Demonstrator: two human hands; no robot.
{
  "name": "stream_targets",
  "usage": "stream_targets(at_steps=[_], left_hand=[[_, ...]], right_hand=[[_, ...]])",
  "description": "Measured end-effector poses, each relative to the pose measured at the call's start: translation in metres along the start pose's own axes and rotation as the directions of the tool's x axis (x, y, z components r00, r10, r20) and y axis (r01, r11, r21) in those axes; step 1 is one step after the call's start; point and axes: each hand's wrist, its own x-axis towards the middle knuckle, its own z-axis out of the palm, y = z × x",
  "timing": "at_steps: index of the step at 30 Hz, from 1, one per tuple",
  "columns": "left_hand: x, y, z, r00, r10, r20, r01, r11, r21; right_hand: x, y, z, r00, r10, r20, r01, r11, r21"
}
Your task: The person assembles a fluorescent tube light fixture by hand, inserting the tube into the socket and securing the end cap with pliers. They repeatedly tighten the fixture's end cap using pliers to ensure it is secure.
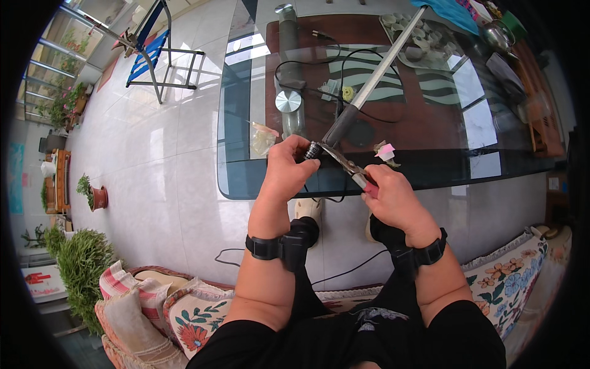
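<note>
My left hand (286, 171) pinches a short black ribbed piece with pale specks (313, 150) between thumb and fingers, above the near edge of the glass table (415, 175). In my right hand (397, 197) is a red-handled hand tool (352, 169), either pliers or snips; its metal jaws reach to the black piece. Whether the jaws bite on it is too small to tell. Just beyond them is the dark sleeve (340, 124) of a long pale metal pole (392, 57), which slants across the tabletop. A black cable (341, 196) hangs below my hands.
On or under the glass are a plugged black cord (318, 62), a tray of small cups (417, 39), a crumpled plastic wrapper (263, 140) and pink scraps (385, 151). A blue folding chair (147, 57) and potted plant (98, 197) stand left. Floral sofa covers (507, 276) lie around me.
</note>
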Motion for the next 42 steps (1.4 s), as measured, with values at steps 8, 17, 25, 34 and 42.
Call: stream_targets(at_steps=[8, 17, 25, 34, 42], left_hand=[[-0.001, 0.004, 0.013, 0.997, 0.023, 0.071, -0.014, 0.992, -0.128], [0.0, 0.004, 0.026, 0.99, -0.016, 0.143, 0.029, 0.995, -0.093], [0.004, 0.004, 0.021, 0.987, -0.053, 0.154, 0.07, 0.991, -0.112], [0.004, 0.002, 0.02, 0.98, -0.039, 0.194, 0.066, 0.989, -0.135], [0.002, 0.006, 0.015, 0.97, -0.083, 0.227, 0.13, 0.972, -0.197]], right_hand=[[-0.007, 0.007, -0.021, 0.98, 0.138, 0.142, -0.175, 0.937, 0.301], [-0.019, 0.023, -0.049, 0.988, 0.153, 0.03, -0.154, 0.988, 0.022], [-0.023, 0.027, -0.052, 0.989, 0.144, -0.032, -0.146, 0.926, -0.348], [-0.024, 0.026, -0.053, 0.992, 0.092, -0.09, -0.122, 0.896, -0.427], [-0.022, 0.023, -0.054, 0.984, 0.0, -0.178, -0.069, 0.921, -0.383]])
